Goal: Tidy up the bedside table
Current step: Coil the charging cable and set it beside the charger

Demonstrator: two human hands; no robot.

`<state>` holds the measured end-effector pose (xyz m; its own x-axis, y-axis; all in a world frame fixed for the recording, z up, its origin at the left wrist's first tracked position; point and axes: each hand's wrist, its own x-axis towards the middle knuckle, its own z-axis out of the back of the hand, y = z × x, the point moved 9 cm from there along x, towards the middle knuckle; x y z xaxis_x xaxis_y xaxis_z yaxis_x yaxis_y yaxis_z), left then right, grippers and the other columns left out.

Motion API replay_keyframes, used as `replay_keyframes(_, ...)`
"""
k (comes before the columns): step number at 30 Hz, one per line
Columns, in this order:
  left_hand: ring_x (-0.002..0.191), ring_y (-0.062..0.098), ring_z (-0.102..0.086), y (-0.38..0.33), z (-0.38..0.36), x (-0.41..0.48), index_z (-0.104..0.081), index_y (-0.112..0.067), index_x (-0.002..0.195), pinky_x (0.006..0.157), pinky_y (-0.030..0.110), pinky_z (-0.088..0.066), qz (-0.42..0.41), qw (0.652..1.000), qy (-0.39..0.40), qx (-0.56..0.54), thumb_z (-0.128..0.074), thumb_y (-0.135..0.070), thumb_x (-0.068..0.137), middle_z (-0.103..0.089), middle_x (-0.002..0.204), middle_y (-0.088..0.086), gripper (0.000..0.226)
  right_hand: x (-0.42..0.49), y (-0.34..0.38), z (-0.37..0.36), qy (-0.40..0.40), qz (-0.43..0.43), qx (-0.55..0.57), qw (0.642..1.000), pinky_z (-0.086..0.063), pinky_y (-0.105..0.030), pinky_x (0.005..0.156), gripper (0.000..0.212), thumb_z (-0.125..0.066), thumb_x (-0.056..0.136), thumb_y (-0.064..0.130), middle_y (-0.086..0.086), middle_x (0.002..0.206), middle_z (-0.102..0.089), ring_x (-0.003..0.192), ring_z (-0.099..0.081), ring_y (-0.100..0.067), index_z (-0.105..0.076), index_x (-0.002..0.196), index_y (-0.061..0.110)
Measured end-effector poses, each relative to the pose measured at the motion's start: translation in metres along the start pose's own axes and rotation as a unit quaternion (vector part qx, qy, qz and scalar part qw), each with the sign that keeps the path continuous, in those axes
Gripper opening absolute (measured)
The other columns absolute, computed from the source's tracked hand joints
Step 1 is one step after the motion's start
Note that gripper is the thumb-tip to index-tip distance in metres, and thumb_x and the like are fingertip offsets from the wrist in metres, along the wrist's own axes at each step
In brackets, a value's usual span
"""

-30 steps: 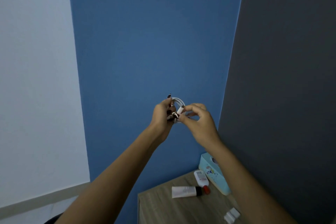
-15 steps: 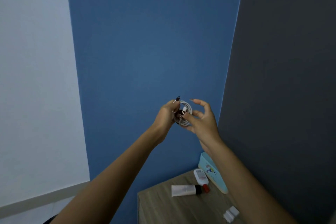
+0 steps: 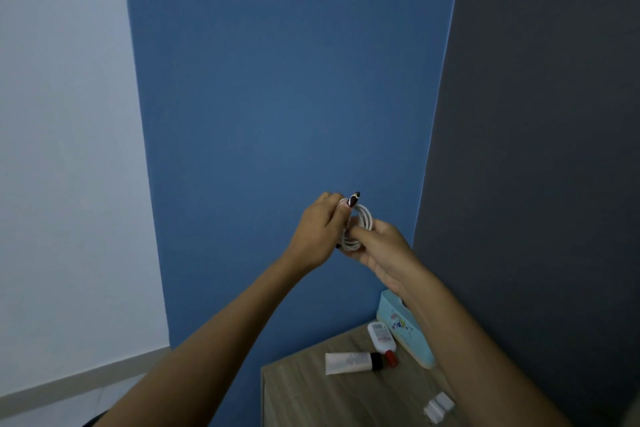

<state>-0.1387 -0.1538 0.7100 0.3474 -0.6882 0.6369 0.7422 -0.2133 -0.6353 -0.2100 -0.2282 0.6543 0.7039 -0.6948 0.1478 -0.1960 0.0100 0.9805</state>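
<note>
The box (image 3: 403, 340) stands at the back right of the surface (image 3: 311, 395), along the wall (image 3: 536, 184). The bottle (image 3: 381, 338) lies just left of the box. The tube (image 3: 349, 362) lies further left of the box and in front of the bottle, with its cap end close to the bottle's cap. The blocks (image 3: 438, 407) lie well in front of the box. High above the box the hands hold the cable (image 3: 362, 227) between them: the left hand (image 3: 317, 232) on its left, the right hand (image 3: 384, 250) on its right.
</note>
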Motion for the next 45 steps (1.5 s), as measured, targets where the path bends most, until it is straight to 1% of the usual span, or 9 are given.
replay_keyframes(4,0.069,0.013,-0.044,0.002,-0.001,-0.001,-0.052,-0.008,0.077,0.062,0.020,-0.034,-0.009,0.999,-0.015,0.033,-0.040,-0.018,0.101,-0.052,0.078,0.006,0.029,-0.003,0.001,0.001,0.022,-0.012,0.064,0.998,-0.057,-0.038,0.083,0.018,-0.047,0.088,-0.001,-0.015,0.086,-0.070,0.079,-0.071,-0.019,-0.065,0.092,0.000)
replay_keyframes(10,0.069,0.016,-0.047,0.014,0.002,0.000,-0.056,0.000,0.081,0.061,0.025,-0.036,0.039,0.998,-0.037,0.014,-0.041,-0.021,0.100,-0.054,0.076,0.006,0.033,-0.009,0.005,-0.004,0.058,0.009,0.026,0.998,-0.057,-0.042,0.087,0.024,-0.054,0.089,0.001,-0.018,0.097,-0.072,0.093,-0.071,-0.031,-0.063,0.111,0.002)
replay_keyframes(15,0.081,0.032,-0.057,0.022,0.000,0.002,-0.056,0.005,0.082,0.074,0.046,-0.045,0.052,0.998,-0.046,-0.004,-0.040,-0.022,0.101,-0.061,0.086,0.019,0.036,-0.009,0.003,-0.001,0.050,0.004,0.036,0.998,-0.058,-0.040,0.085,0.024,-0.058,0.090,0.006,-0.018,0.100,-0.073,0.094,-0.071,-0.030,-0.062,0.114,0.002)
replay_keyframes(17,0.085,0.028,-0.056,0.027,0.000,0.001,-0.056,0.002,0.081,0.076,0.041,-0.046,0.062,0.997,-0.041,-0.016,-0.039,-0.023,0.101,-0.059,0.085,0.014,0.036,-0.008,0.000,0.000,0.047,-0.004,0.041,0.998,-0.057,-0.040,0.086,0.023,-0.060,0.090,0.006,-0.017,0.097,-0.073,0.093,-0.072,-0.030,-0.062,0.113,0.003)
replay_keyframes(21,0.087,0.011,-0.044,0.024,-0.008,-0.001,-0.060,-0.012,0.077,0.071,0.014,-0.036,0.062,0.997,-0.012,-0.044,-0.040,-0.023,0.100,-0.047,0.079,-0.002,0.033,-0.007,-0.007,0.008,0.035,-0.036,0.050,0.997,-0.059,-0.032,0.077,0.021,-0.065,0.087,0.010,-0.011,0.088,-0.075,0.087,-0.072,-0.028,-0.063,0.108,0.006)
replay_keyframes(30,0.094,0.013,-0.045,0.027,-0.020,-0.002,-0.065,-0.020,0.076,0.079,0.023,-0.038,0.052,0.996,0.016,-0.064,-0.042,-0.022,0.100,-0.049,0.079,-0.008,0.034,-0.011,-0.021,0.010,0.076,-0.097,0.094,0.988,-0.056,-0.024,0.062,0.007,-0.060,0.089,0.008,-0.009,0.078,-0.071,0.071,-0.069,-0.017,-0.064,0.094,0.005)
replay_keyframes(35,0.093,0.025,-0.053,0.034,-0.026,0.001,-0.063,-0.033,0.072,0.076,0.043,-0.051,0.062,0.994,0.008,-0.091,-0.043,-0.028,0.099,-0.050,0.082,-0.004,0.034,-0.009,-0.023,0.027,0.029,-0.098,0.096,0.990,-0.056,-0.023,0.059,0.011,-0.059,0.089,0.008,-0.010,0.077,-0.071,0.067,-0.069,-0.017,-0.064,0.098,0.004)
replay_keyframes(40,0.092,0.023,-0.052,0.017,-0.048,-0.001,-0.064,-0.024,0.080,0.072,0.035,-0.050,0.033,0.995,0.029,-0.088,-0.045,-0.027,0.099,-0.049,0.080,-0.007,0.027,-0.009,-0.021,0.055,-0.062,-0.053,-0.005,0.997,-0.050,-0.022,0.053,0.005,-0.063,0.087,0.011,-0.006,0.069,-0.067,0.058,-0.064,-0.012,-0.066,0.083,0.010)
replay_keyframes(45,0.087,-0.001,-0.043,-0.001,-0.071,0.001,-0.067,-0.006,0.091,0.073,0.013,-0.037,-0.038,0.998,0.041,-0.038,-0.051,-0.019,0.096,-0.049,0.087,0.002,0.020,-0.006,-0.016,0.080,-0.136,-0.018,-0.120,0.983,-0.044,-0.024,0.048,0.008,-0.065,0.084,0.021,-0.006,0.065,-0.066,0.052,-0.058,-0.012,-0.068,0.084,0.013)
